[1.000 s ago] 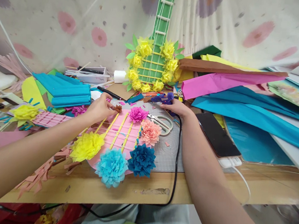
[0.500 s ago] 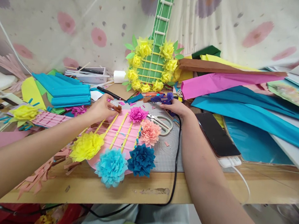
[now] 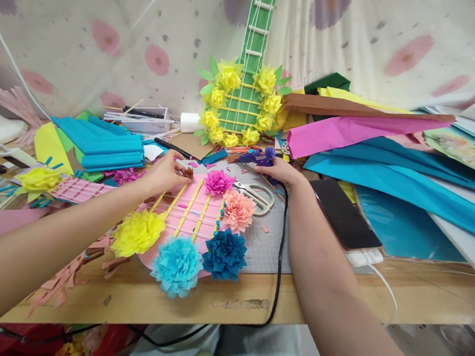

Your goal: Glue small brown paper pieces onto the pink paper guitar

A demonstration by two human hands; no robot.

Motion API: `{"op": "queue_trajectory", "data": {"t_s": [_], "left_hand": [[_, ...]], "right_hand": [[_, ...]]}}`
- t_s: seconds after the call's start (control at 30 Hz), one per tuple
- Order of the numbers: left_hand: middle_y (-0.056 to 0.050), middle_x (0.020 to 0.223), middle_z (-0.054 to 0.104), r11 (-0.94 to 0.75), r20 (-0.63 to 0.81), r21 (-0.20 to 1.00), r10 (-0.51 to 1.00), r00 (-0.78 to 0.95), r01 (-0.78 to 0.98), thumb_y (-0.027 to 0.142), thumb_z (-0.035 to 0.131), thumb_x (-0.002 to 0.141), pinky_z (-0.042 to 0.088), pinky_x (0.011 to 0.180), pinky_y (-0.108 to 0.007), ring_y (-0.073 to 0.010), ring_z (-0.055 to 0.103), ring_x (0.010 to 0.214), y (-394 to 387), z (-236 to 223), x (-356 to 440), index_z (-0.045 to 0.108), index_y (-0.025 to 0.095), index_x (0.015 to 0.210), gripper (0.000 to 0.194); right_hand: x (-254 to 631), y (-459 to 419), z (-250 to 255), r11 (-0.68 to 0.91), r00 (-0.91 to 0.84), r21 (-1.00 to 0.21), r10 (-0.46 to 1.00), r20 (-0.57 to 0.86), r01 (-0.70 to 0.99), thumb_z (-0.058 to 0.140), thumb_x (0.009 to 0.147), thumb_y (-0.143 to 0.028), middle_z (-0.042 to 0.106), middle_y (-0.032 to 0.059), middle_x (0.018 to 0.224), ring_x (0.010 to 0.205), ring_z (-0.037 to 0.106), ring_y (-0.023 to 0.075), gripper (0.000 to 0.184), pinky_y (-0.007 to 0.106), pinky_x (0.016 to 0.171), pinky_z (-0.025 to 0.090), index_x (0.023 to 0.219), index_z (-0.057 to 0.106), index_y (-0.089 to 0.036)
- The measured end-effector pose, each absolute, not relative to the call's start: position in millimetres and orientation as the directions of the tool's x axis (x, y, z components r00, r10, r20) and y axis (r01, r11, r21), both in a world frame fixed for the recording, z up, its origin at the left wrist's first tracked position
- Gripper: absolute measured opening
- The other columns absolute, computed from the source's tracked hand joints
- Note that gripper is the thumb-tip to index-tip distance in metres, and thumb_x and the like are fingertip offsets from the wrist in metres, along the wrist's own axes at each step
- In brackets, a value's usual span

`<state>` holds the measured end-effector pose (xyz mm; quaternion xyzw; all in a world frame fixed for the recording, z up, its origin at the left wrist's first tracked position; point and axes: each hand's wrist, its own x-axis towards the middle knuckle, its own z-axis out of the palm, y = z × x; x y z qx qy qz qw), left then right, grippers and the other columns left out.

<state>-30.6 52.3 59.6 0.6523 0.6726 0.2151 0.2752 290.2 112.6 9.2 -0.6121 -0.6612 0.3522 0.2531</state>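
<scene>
My left hand is closed, its fingertips pinching a small brown paper piece at the upper edge of a pink paper guitar. Around the guitar's body sit a magenta flower, a peach one, a dark blue one, a light blue one and a yellow one. My right hand grips a purple glue gun, whose nozzle points left, above the far part of the cutting mat. Scissors lie just below this hand.
A green guitar with yellow flowers leans on the curtain. Folded crepe paper is piled at right, beside a phone. Blue paper lies at left. The black cord hangs over the table edge. Peach scraps lie front left.
Both hands keep nearly the same place. The brown paper piece in my left fingers has turned slightly; the glue gun stays where it was.
</scene>
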Motion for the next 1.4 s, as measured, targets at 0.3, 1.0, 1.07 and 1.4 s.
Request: {"op": "queue_trajectory", "data": {"t_s": [0.3,1.0,1.07,1.4], "left_hand": [[-0.003,0.094,0.068,0.071,-0.066,0.403,0.997,-0.049,0.913,0.028,0.071,0.060,0.049,0.072,-0.032,-0.0225,0.067,0.088,39.6,80.6,-8.3,0.040,0.024,0.108,0.057],[-0.001,0.088,0.068,-0.032,-0.066,0.410,0.996,0.064,0.912,0.023,0.064,0.065,0.047,0.069,-0.030,-0.0207,0.067,0.085,46.1,76.8,-9.0,0.044,0.023,0.110,0.049],[-0.001,0.088,0.069,-0.019,-0.078,0.406,0.995,0.056,0.913,0.022,0.064,0.066,0.047,0.069,-0.029,-0.0201,0.067,0.085,46.3,77.8,-7.7,0.044,0.023,0.109,0.048],[-0.001,0.090,0.070,-0.018,-0.096,0.376,0.994,0.058,0.926,0.018,0.063,0.067,0.046,0.069,-0.029,-0.0207,0.067,0.089,43.2,79.3,-4.1,0.045,0.021,0.111,0.047]], "right_hand": [[289.6,112.2,10.5,-0.010,-0.113,-0.774,0.988,-0.105,0.634,0.073,0.070,-0.044,0.071,0.0081,0.088,0.076,0.062,0.0179,0.042,0.032,0.075,0.052,0.100,0.067,-0.014],[289.7,114.2,7.3,-0.014,-0.115,-0.798,0.988,-0.104,0.603,0.073,0.071,-0.041,0.070,0.0064,0.083,0.069,0.061,0.0153,0.041,0.031,0.073,0.053,0.102,0.066,-0.014],[289.4,114.3,7.0,-0.013,-0.115,-0.798,0.988,-0.104,0.603,0.074,0.071,-0.041,0.070,0.0063,0.083,0.068,0.061,0.0154,0.041,0.031,0.073,0.052,0.101,0.066,-0.015],[288.9,114.5,7.2,-0.009,-0.121,-0.784,0.987,-0.107,0.621,0.072,0.071,-0.043,0.068,0.0063,0.079,0.066,0.058,0.0150,0.037,0.032,0.070,0.051,0.093,0.066,-0.013]]}}
